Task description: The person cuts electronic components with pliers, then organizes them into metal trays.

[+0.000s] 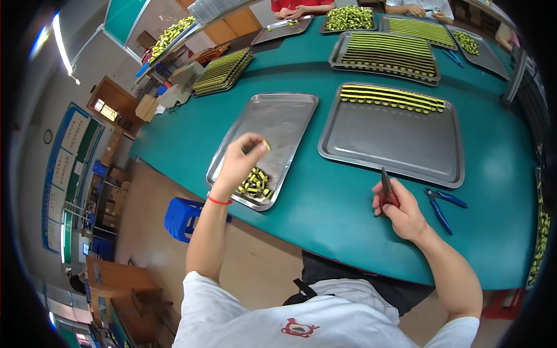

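My left hand [241, 158] pinches a small yellow-and-black piece [266, 145] between thumb and fingers, above the left metal tray [281, 113]. Below it, in that tray's near end, lies a loose heap of similar yellow-and-black pieces [255, 184]. My right hand [403, 211] is wrapped round red-handled pliers [387, 194], their dark jaws pointing away from me at the near edge of the right metal tray [394, 142]. Neat rows of yellow-and-black pieces [391, 97] line that tray's far side. Blue-handled cutters [444, 206] lie on the green table right of my right hand.
Stacked trays of rowed pieces stand at the back middle [386, 55] and far left [223, 72]. A heaped tray [349, 19] and two other people's hands [293, 11] are at the far edge. A blue stool [181, 219] stands beside the green table [325, 217].
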